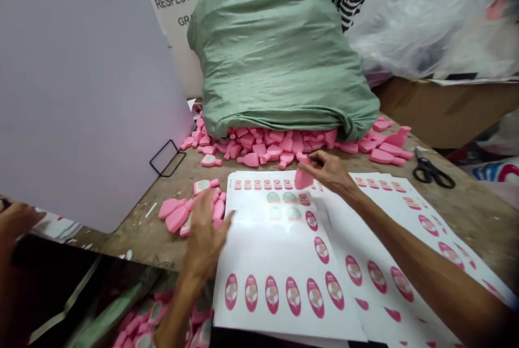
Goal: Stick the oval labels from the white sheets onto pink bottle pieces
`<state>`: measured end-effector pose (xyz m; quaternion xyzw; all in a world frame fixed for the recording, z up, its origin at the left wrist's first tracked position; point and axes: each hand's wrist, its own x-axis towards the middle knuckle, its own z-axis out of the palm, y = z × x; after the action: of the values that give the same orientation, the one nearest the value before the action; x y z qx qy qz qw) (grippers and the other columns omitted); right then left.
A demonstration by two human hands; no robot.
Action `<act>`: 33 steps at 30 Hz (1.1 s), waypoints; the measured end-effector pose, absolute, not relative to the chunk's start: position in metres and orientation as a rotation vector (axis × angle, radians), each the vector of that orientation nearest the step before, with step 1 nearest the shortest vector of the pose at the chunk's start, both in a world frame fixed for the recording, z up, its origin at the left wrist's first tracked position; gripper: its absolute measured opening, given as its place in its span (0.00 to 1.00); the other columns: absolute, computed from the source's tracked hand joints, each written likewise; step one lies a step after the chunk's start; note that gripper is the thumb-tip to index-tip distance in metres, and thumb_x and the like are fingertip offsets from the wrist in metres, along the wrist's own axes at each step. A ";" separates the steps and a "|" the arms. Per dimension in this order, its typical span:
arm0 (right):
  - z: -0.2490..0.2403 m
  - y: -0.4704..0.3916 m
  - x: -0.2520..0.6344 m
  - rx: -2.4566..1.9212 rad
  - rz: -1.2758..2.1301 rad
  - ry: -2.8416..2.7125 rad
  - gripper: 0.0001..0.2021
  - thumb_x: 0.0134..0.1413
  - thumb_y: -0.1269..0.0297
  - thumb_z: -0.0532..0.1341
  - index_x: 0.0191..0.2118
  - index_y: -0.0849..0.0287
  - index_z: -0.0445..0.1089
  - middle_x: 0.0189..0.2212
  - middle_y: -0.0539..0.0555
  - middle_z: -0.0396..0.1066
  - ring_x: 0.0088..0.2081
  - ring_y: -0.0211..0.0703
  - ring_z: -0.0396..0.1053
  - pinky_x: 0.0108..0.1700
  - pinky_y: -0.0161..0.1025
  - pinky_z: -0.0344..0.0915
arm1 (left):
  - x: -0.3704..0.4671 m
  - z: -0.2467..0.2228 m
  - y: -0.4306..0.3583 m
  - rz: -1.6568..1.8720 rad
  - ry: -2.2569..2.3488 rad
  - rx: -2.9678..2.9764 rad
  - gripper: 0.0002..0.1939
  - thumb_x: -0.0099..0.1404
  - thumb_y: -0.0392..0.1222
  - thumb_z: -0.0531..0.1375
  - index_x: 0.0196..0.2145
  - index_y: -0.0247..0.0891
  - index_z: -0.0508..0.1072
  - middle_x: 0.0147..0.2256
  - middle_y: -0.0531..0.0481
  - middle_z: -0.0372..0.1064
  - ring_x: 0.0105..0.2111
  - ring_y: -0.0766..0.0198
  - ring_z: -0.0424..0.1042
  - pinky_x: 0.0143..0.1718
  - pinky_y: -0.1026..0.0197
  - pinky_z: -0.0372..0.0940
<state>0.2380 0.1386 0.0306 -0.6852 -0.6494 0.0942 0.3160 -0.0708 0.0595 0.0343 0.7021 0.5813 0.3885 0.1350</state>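
My right hand (330, 171) pinches a small pink bottle-shaped piece (303, 179) by its narrow neck, above the top edge of a white sticker sheet (263, 253). Pink oval stickers (272, 294) line the sheet's lower part, with smaller ones along its top and right. Blurred by motion, my left hand (203, 234) is over a small heap of pink bottle-shaped pieces (177, 218) left of the sheet. Its thumb stands apart from the fingers, and I see nothing held in it. One piece with a pale label (205, 186) lies just beyond that hand.
A green sack (279, 61) stands behind, many pink pieces (286, 145) spilled at its mouth. Black scissors (433, 169) lie at right near more sticker sheets (381, 240). A large pale board (81, 83) blocks the left; another person's hand (18, 221) is by its lower edge.
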 end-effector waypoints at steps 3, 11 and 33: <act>0.039 0.084 0.188 -1.469 0.876 -1.614 0.20 0.48 0.45 0.60 0.34 0.60 0.68 0.27 0.50 0.68 0.26 0.37 0.62 0.27 0.35 0.58 | -0.021 0.040 0.042 1.004 1.140 1.701 0.28 0.58 0.46 0.62 0.55 0.40 0.64 0.54 0.41 0.63 0.54 0.52 0.62 0.55 0.53 0.57; 0.015 0.048 0.202 -1.594 0.700 -1.590 0.14 0.59 0.50 0.51 0.35 0.56 0.62 0.27 0.49 0.67 0.27 0.38 0.62 0.31 0.37 0.57 | 0.007 0.025 0.027 0.899 1.032 1.077 0.18 0.60 0.51 0.59 0.40 0.33 0.72 0.30 0.47 0.70 0.29 0.62 0.70 0.31 0.61 0.66; -0.027 0.057 0.223 -1.718 -0.032 -2.023 0.07 0.59 0.62 0.53 0.34 0.57 0.66 0.31 0.54 0.72 0.35 0.46 0.65 0.38 0.41 0.54 | 0.047 -0.003 0.053 0.868 1.001 1.122 0.20 0.60 0.56 0.58 0.40 0.36 0.67 0.29 0.52 0.63 0.24 0.61 0.75 0.23 0.65 0.65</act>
<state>0.2232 0.0575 -0.0267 -0.6282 -0.7396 -0.0117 0.2414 0.0472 0.0530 -0.0033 0.4933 0.4401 0.3816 0.6461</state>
